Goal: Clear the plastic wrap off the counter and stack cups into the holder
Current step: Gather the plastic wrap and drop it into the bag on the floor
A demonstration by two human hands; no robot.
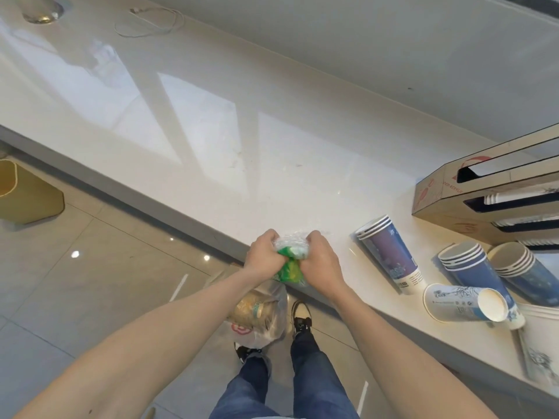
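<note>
Both hands squeeze one crumpled wad of clear and green plastic wrap [289, 255] at the counter's front edge. My left hand [263, 252] grips its left side and my right hand [320, 258] grips its right side. To the right, stacks of blue paper cups lie on their sides on the white counter [242, 140]: one stack [390, 258] nearest the hands, two more stacks [472, 267] [520, 264] further right. A white-and-blue cup [462, 302] lies in front of them. The cardboard cup holder [447, 195] stands at the right, with cup rims showing in its slots.
A clear plastic bag [260, 313] with rubbish sits on the tiled floor under the counter edge, beside my shoes. A white cable [148, 24] lies at the far end of the counter. A white bucket rim [541, 313] shows at the right edge.
</note>
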